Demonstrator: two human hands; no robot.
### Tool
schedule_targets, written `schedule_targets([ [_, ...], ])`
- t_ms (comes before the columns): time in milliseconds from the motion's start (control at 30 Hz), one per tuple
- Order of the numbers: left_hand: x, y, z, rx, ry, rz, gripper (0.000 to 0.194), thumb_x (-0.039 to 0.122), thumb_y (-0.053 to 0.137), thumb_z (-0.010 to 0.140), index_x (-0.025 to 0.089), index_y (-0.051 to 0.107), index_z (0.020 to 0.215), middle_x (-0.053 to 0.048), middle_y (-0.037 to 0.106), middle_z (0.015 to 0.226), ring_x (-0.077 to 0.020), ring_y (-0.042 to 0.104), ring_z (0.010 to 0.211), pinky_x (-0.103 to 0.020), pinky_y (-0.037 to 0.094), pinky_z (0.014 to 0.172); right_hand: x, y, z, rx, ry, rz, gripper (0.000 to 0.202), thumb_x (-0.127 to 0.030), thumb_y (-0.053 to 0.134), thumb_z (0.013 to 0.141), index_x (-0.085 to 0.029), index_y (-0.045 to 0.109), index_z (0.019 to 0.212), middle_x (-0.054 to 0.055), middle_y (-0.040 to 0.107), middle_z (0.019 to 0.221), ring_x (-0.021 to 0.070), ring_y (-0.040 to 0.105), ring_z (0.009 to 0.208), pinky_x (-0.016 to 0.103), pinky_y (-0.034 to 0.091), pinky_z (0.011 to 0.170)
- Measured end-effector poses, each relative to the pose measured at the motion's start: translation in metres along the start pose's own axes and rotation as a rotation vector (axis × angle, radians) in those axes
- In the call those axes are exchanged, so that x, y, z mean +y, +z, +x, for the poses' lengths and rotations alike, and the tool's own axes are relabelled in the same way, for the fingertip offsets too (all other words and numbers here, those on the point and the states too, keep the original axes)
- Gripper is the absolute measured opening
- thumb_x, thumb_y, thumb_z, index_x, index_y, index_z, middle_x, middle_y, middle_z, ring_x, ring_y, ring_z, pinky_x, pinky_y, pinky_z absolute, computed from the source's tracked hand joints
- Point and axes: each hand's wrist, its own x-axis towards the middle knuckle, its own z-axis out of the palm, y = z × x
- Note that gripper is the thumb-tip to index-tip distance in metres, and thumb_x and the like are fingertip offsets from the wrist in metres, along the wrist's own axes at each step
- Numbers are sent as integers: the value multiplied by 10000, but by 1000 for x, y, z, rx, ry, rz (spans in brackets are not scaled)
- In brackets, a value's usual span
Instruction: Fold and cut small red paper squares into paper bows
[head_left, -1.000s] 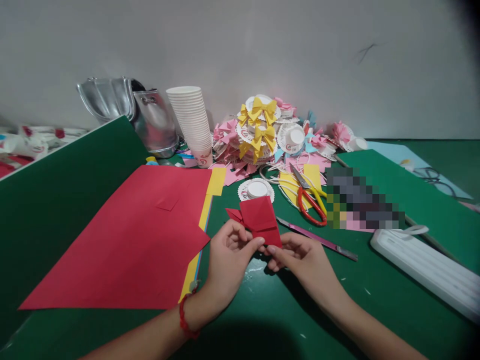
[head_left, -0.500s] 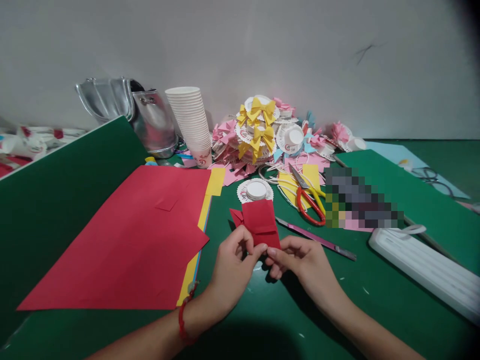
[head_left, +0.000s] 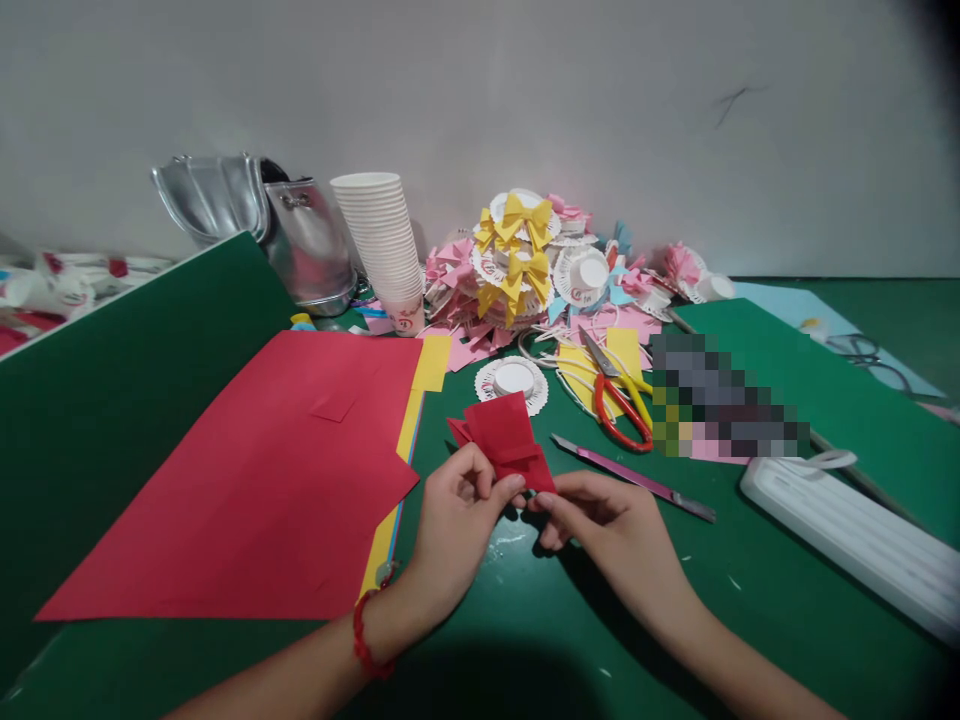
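Note:
A small piece of folded red paper (head_left: 504, 430) is held above the green table, with a pointed flap sticking out on its left. My left hand (head_left: 461, 520) pinches its lower edge between thumb and fingers; a red braided bracelet circles that wrist. At the lower right corner, my right hand (head_left: 607, 520) grips the same paper between thumb and forefinger. Just beyond the paper lies a white frilled disc (head_left: 514, 380) cut from a paper cup, its raised centre facing up. Beside my right hand rests a craft knife (head_left: 630, 475) with a purple handle.
Large red sheets (head_left: 247, 480) lie on the left over yellow and blue ones. Red-handled scissors (head_left: 619, 410) sit right of centre, near a white power strip (head_left: 847, 540). Behind stand stacked paper cups (head_left: 379, 245), a silver bag (head_left: 307, 240) and a heap of bow-trimmed cup pieces (head_left: 517, 260).
The folded red paper has tilted anticlockwise and shifted slightly left, uncovering more of the white disc. My left hand has moved a little left and up; both hands still hold the paper.

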Motion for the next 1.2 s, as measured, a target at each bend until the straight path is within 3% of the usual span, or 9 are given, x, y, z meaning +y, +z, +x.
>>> schedule_targets([
  [200, 2, 2, -2, 3, -8, -37, 338, 118, 637, 638, 182, 342, 487, 95, 365, 464, -60, 401, 425, -157, 337, 443, -2, -1, 0, -4, 43, 92, 208, -333, 701, 656, -133, 649, 637, -1, 623, 474, 100, 576, 426, 199, 475, 462],
  [367, 3, 2, -4, 21, 4, -24, 329, 110, 629, 629, 180, 345, 480, 98, 323, 456, -56, 349, 420, -156, 304, 428, -3, -3, 0, -50, 89, 170, 222, -335, 697, 663, -115, 670, 656, 35, 663, 573, 94, 572, 416, 204, 464, 444],
  [633, -3, 2, -3, 5, -46, -37, 317, 183, 621, 648, 187, 339, 503, 90, 352, 467, -99, 519, 493, -175, 357, 481, -1, -4, 1, -40, 32, 125, 381, -491, 544, 760, -128, 622, 675, 38, 654, 579, 100, 575, 423, 208, 447, 443],
  [800, -1, 3, -3, -31, -43, -59, 328, 168, 621, 641, 187, 330, 492, 94, 370, 444, -84, 498, 457, -169, 352, 465, -2, -2, 0, -11, -5, -71, 256, -402, 652, 692, -148, 615, 692, -18, 598, 525, 88, 540, 431, 202, 425, 463],
  [967, -3, 3, -4, -82, -68, -93, 307, 182, 627, 645, 190, 343, 531, 89, 404, 473, -98, 526, 491, -181, 371, 494, -2, -3, -1, -60, 12, 8, 250, -377, 628, 729, -144, 600, 641, -15, 597, 553, 67, 518, 424, 194, 413, 459],
  [1200, -5, 2, -3, -77, -6, 39, 293, 161, 635, 640, 182, 364, 532, 97, 320, 489, -57, 293, 439, -164, 243, 418, 1, -3, 1, -127, 86, 126, 328, -432, 604, 732, -128, 604, 611, -2, 591, 498, 78, 520, 378, 203, 403, 416],
])
